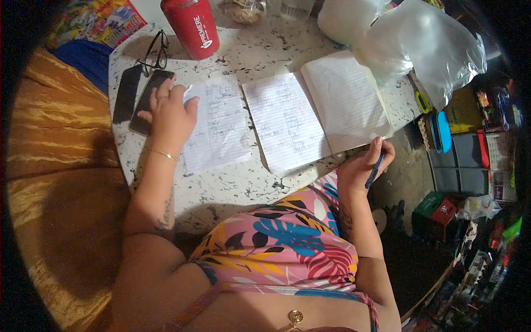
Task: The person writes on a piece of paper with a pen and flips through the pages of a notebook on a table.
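My left hand [170, 110] is held over a dark smartphone [142, 105], fingers loosely spread and bent. Whether its fingertips touch the screen I cannot tell. Beside that phone lies another dark, flat, phone-like object [126, 94]. Just right of the hand is a loose lined sheet [218, 130] with handwriting in columns. An open notebook [345, 105] lies further right; its left side carries a written page [285, 122], while the right page looks mostly blank. At the notebook's lower right corner, my right hand [359, 166] is closed around a dark blue pen [375, 170].
Black-framed glasses [157, 52] and a red tumbler [191, 27] stand at the table's back left. Clear plastic bags [420, 47] bulge at the back right, near yellow-green-handled scissors [422, 102]. Shelves with packets and a green-and-red crate [435, 214] are on the right.
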The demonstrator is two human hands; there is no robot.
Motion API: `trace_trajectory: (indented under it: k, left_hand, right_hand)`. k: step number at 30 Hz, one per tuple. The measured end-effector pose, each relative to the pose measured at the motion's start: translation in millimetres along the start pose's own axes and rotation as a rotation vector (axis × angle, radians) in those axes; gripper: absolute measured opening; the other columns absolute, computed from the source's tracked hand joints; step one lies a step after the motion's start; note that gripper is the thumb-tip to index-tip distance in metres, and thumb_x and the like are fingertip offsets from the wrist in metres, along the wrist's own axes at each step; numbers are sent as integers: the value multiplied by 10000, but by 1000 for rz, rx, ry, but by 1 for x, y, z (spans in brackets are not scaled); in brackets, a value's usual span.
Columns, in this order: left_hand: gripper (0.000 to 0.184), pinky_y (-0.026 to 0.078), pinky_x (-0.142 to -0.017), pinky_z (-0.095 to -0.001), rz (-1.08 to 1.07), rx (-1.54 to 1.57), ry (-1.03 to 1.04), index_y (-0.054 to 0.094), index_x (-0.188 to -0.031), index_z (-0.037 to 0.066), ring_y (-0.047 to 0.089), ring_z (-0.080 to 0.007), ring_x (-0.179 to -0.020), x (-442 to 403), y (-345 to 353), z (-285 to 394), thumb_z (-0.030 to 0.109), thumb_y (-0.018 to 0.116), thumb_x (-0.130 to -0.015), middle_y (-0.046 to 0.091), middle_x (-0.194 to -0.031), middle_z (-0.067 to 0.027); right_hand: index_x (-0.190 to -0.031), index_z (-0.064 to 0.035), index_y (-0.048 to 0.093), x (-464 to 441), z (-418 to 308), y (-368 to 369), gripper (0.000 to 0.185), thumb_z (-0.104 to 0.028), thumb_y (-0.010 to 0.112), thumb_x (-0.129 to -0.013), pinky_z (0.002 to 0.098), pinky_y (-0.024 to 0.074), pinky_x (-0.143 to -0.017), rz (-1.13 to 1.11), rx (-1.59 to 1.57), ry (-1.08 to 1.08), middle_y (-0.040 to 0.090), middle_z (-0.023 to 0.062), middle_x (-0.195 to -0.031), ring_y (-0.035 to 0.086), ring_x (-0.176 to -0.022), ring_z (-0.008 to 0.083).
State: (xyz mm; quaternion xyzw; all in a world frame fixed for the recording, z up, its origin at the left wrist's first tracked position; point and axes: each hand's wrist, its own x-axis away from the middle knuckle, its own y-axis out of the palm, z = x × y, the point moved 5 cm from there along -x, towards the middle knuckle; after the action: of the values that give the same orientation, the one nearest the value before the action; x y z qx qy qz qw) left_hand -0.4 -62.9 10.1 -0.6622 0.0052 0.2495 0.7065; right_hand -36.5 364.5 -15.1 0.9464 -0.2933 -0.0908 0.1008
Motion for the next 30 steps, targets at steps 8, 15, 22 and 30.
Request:
trace_trajectory:
  k: [8, 15, 22, 30]
  left_hand:
    - [382, 250, -1004, -802, -34, -43, -46, 637, -1211, 129, 359, -442, -1386, 1, -5, 4, 319, 712, -888, 461, -1497, -149]
    - [383, 224, -1003, -816, -40, -34, -57, 633, -1211, 129, 344, -455, -1396, 1, -5, 6, 305, 720, -882, 454, -1501, -152]
    - [380, 226, -1007, -812, -32, -40, -60, 628, -1204, 122, 340, -474, -1393, 2, -4, 4, 290, 727, -878, 450, -1509, -146]
    - [376, 207, -996, -835, -42, -38, -67, 622, -1199, 127, 332, -452, -1409, 1, -3, 4, 294, 729, -880, 439, -1532, -93]
  right_hand:
    - [-1141, -146, 403, 2, -3, 0, 322, -147, 669, -960, 326, 368, -956, -131, 94, -104, 453, 41, -1097, 452, -1034, 181]
    - [-1115, -136, 416, 7, -16, 12, 335, -26, 674, -931, 310, 370, -943, -145, -6, -9, 449, 22, -1089, 445, -1040, 168]
    - [-1098, -170, 376, 10, -10, 10, 422, 3, 711, -908, 337, 443, -926, -186, -40, 13, 503, 41, -1152, 497, -1039, 187]
    - [-1107, -127, 356, 18, 3, 7, 422, -84, 730, -915, 319, 403, -929, -320, 102, -171, 494, 38, -1093, 473, -1017, 156]
